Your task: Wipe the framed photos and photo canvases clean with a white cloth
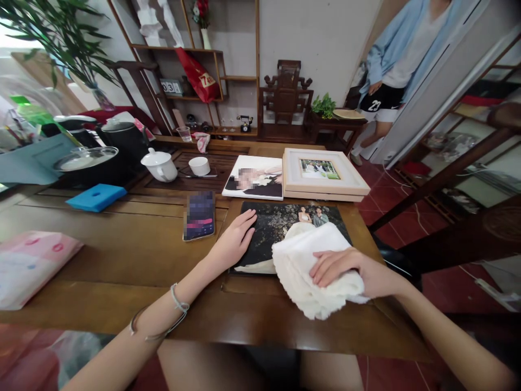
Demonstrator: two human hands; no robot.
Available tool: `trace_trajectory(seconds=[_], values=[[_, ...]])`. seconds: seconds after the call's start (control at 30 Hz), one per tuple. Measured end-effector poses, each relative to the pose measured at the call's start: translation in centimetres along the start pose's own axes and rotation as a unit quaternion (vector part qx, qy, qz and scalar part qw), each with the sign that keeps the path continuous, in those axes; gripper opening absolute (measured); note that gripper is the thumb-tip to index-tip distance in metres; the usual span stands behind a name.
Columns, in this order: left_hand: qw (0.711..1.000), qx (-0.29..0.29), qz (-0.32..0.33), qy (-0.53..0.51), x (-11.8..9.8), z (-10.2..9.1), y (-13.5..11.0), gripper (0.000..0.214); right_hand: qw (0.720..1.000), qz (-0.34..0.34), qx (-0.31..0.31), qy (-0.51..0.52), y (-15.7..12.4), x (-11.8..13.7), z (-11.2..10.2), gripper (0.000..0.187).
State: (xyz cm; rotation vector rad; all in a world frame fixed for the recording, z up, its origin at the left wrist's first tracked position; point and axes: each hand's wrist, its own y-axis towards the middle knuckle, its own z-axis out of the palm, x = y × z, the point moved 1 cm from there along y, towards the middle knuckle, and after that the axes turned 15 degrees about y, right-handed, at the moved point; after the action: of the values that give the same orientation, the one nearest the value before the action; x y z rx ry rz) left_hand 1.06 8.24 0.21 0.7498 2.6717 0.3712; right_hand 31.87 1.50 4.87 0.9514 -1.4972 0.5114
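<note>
A dark wedding photo panel [268, 231] lies flat on the wooden table in front of me. My left hand [238, 239] rests on its left edge, fingers stretched out and holding nothing. On the panel's lower right part lies a white cloth [301, 260], bunched and partly hanging past the near edge. My right hand [340, 266] presses down on this cloth with fingers bent over it, covering that corner of the photo. Just beyond the panel are a white-edged photo print [260, 182] and a pale wooden picture frame [325, 187] with a small photo in its middle.
Left of the panel lies a phone [199, 217]. Farther left are a blue sponge-like block [96, 197], a white lidded teapot [159, 165], a small white cup [199, 165] and a pink-white tissue pack [35, 266]. A person [401, 65] stands at the back right.
</note>
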Motion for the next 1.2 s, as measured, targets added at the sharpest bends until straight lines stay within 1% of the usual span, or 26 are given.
trace_trajectory(seconds=[0.07,0.13,0.2,0.23,0.3,0.33,0.4,0.5,0.57,0.6,0.67,0.7,0.73,0.8,0.87,0.9,0.93,1.0,1.03,1.07,1.1,1.17,1.2], values=[[1.000,-0.002,0.002,0.001,0.1,0.0,0.0,0.043,1.000,0.004,-0.020,0.008,0.6,-0.7,-1.4,0.025],[1.000,-0.004,0.005,0.001,0.1,0.0,-0.1,0.043,0.997,0.012,-0.080,-0.013,1.4,-1.7,-3.8,0.027],[1.000,-0.004,0.006,-0.001,0.1,-0.1,-0.1,0.044,0.987,0.029,-0.150,-0.054,2.3,-2.6,-6.0,0.030],[1.000,-0.002,0.007,-0.002,0.1,-0.1,-0.1,0.044,0.981,0.039,-0.174,-0.073,2.7,-3.0,-6.9,0.032],[1.000,0.000,0.007,-0.003,0.1,-0.1,-0.2,0.044,0.975,0.048,-0.192,-0.100,3.4,-3.4,-7.7,0.034],[1.000,0.001,0.006,-0.003,0.1,-0.1,-0.2,0.044,0.975,0.043,-0.191,-0.108,3.6,-3.4,-7.6,0.034],[1.000,0.000,0.005,-0.004,0.1,-0.1,-0.2,0.043,0.979,0.017,-0.168,-0.112,3.7,-3.2,-6.3,0.030],[1.000,-0.001,0.005,-0.003,0.1,0.0,-0.1,0.043,0.992,-0.025,-0.091,-0.087,3.1,-2.2,-2.7,0.026],[1.000,-0.003,0.007,-0.001,0.1,0.1,-0.1,0.043,0.997,-0.031,-0.031,-0.064,2.8,-1.4,-0.3,0.025],[1.000,-0.004,0.009,-0.001,0.1,0.1,-0.1,0.042,0.998,-0.028,-0.010,-0.054,2.7,-1.1,0.5,0.024],[1.000,-0.005,0.011,-0.001,0.1,0.1,-0.1,0.042,0.999,-0.017,0.013,-0.032,2.9,-0.9,1.0,0.022],[1.000,-0.004,0.011,-0.002,0.1,0.1,-0.1,0.042,1.000,-0.011,0.010,-0.027,3.2,-1.0,0.6,0.021],[1.000,-0.003,0.010,-0.002,0.1,0.1,-0.1,0.042,1.000,-0.004,-0.006,-0.028,3.6,-1.2,-0.2,0.022],[1.000,-0.002,0.008,-0.003,0.1,0.0,-0.1,0.042,0.996,0.015,-0.072,-0.056,4.6,-2.0,-2.2,0.026],[1.000,-0.002,0.009,-0.002,0.2,0.0,-0.2,0.041,0.984,0.038,-0.146,-0.097,5.8,-2.8,-4.1,0.032],[1.000,-0.003,0.011,-0.002,0.2,0.0,-0.2,0.041,0.977,0.047,-0.176,-0.113,6.2,-3.1,-4.8,0.034],[1.000,-0.004,0.012,-0.002,0.2,0.0,-0.2,0.041,0.971,0.050,-0.198,-0.125,6.6,-3.3,-5.1,0.035],[1.000,-0.004,0.012,-0.001,0.2,0.0,-0.2,0.041,0.964,0.043,-0.220,-0.146,6.9,-3.3,-4.9,0.034],[1.000,-0.004,0.010,-0.001,0.2,0.0,-0.2,0.042,0.964,0.040,-0.214,-0.153,6.8,-3.1,-4.4,0.033],[1.000,-0.003,0.009,-0.001,0.2,0.0,-0.2,0.042,0.969,0.039,-0.191,-0.153,6.7,-2.7,-3.7,0.031],[1.000,-0.002,0.009,-0.003,0.2,0.0,-0.2,0.042,0.978,0.042,-0.149,-0.143,6.5,-2.3,-2.9,0.029],[1.000,-0.003,0.011,-0.006,0.1,0.0,-0.2,0.042,0.993,0.052,-0.028,-0.100,6.1,-1.2,-1.3,0.027],[1.000,-0.004,0.012,-0.008,0.1,0.0,-0.2,0.042,0.995,0.056,0.029,-0.077,6.0,-0.7,-0.7,0.026]])
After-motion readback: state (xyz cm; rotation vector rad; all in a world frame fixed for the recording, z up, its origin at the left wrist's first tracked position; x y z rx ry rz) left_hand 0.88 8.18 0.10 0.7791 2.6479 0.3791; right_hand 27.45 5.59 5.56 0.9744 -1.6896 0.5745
